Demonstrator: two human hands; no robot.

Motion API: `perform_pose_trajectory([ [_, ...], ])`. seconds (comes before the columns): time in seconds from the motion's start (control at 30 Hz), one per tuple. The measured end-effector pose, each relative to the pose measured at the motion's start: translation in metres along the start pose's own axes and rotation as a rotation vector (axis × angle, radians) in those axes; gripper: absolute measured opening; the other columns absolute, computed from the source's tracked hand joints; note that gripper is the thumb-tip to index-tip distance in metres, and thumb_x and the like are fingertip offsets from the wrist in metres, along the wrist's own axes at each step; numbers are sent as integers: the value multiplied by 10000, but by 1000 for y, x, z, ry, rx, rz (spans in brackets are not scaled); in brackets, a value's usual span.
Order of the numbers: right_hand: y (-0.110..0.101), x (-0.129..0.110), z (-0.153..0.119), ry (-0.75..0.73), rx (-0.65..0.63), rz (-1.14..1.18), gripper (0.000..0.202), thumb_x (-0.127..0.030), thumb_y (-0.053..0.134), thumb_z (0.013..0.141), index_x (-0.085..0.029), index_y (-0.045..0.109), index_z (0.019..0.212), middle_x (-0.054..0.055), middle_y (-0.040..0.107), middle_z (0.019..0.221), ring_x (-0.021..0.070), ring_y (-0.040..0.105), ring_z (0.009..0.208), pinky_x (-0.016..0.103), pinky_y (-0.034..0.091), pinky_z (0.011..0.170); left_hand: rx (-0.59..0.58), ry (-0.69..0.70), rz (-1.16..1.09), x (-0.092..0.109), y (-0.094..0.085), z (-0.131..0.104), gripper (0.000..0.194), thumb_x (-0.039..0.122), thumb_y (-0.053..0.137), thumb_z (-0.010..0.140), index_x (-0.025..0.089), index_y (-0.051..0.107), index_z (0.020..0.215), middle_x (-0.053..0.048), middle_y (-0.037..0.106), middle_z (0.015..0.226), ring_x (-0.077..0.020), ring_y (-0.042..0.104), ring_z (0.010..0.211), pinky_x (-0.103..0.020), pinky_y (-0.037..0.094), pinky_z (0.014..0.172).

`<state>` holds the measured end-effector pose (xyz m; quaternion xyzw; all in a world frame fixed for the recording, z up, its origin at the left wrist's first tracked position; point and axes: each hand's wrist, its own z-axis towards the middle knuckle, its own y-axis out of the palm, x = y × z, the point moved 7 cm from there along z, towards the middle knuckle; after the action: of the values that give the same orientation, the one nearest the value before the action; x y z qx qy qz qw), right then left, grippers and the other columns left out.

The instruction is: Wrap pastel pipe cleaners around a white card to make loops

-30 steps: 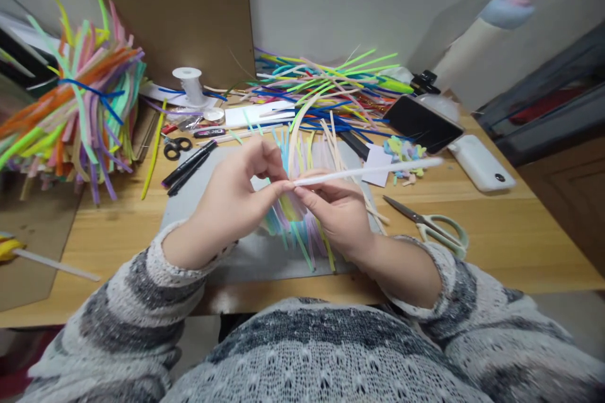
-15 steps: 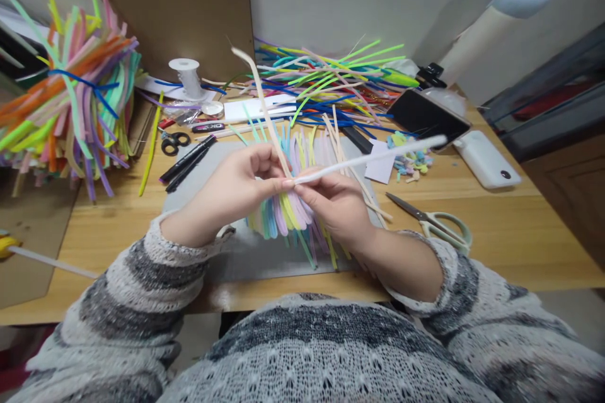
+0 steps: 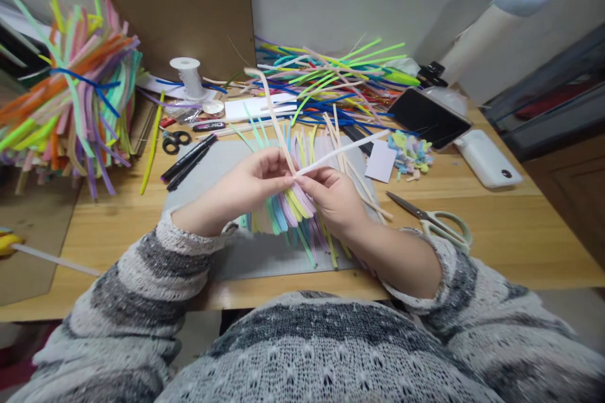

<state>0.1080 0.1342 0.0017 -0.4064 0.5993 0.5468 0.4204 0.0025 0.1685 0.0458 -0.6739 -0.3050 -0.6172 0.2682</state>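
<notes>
My left hand (image 3: 258, 179) and my right hand (image 3: 333, 195) meet above the grey mat, thumbs and fingers pinched at one spot. Between them hangs a row of folded pastel pipe cleaners (image 3: 286, 209) in blue, yellow and lilac. A peach pipe cleaner (image 3: 276, 119) sticks up from the pinch, its far end bent. The white pipe cleaner (image 3: 347, 148) slants up to the right from the same spot, by my right fingertips. The fingers hide how the pieces join. More loose pastel pipe cleaners (image 3: 326, 249) lie on the mat underneath.
Green-handled scissors (image 3: 442, 227) lie to the right, near a phone (image 3: 428, 116) and a white power bank (image 3: 491, 160). Black markers (image 3: 189, 160) and small scissors (image 3: 176, 141) lie left. A big pipe cleaner bundle (image 3: 80, 82) stands far left; a loose pile (image 3: 331, 75) lies behind.
The white pipe cleaner's free end has swung back and leftward, and it now points more steeply away. The peach one has shifted slightly right and lower. Both hands stay pinched together.
</notes>
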Motion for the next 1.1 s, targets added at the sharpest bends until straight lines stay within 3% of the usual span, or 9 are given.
perform_pose_trajectory([
  [0.3, 1, -4, -1, -45, -3, -95, 209, -359, 771, 641, -198, 685, 744, 2, 708, 735, 135, 634, 699, 306, 519, 683, 65, 10, 0, -4, -4, 0, 179, 148, 688, 672, 151, 529, 753, 16, 548, 684, -103, 525, 630, -234, 432, 603],
  [0.43, -1, -4, -2, -52, 24, -105, 188, -360, 748, 668, -196, 681, 731, 4, 701, 728, 132, 619, 678, 296, 512, 651, 53, -1, 20, -2, -2, -1, 157, 168, 679, 678, 144, 549, 763, 11, 564, 697, -110, 534, 641, -240, 428, 607],
  [0.9, -3, -3, -5, -22, 76, -58, 263, -379, 761, 651, -170, 609, 701, -14, 637, 661, 102, 558, 599, 255, 448, 583, 184, -3, 122, 2, -8, -5, 116, 226, 669, 703, 118, 626, 702, 0, 615, 666, -122, 559, 646, -250, 441, 655],
  [1.0, -5, -3, -5, -25, 101, -65, 290, -400, 761, 639, -170, 596, 700, -15, 633, 663, 103, 558, 608, 256, 451, 598, 240, 83, 177, 4, -6, -8, 116, 228, 659, 720, 115, 638, 733, -22, 636, 712, -142, 583, 687, -263, 457, 673],
  [1.1, -7, -4, -4, -48, 118, -82, 281, -392, 757, 640, -170, 596, 701, -10, 634, 677, 108, 567, 635, 264, 461, 634, 279, 277, 389, 12, 0, -13, 74, 193, 613, 761, 127, 642, 744, -35, 630, 742, -152, 581, 731, -271, 450, 690],
])
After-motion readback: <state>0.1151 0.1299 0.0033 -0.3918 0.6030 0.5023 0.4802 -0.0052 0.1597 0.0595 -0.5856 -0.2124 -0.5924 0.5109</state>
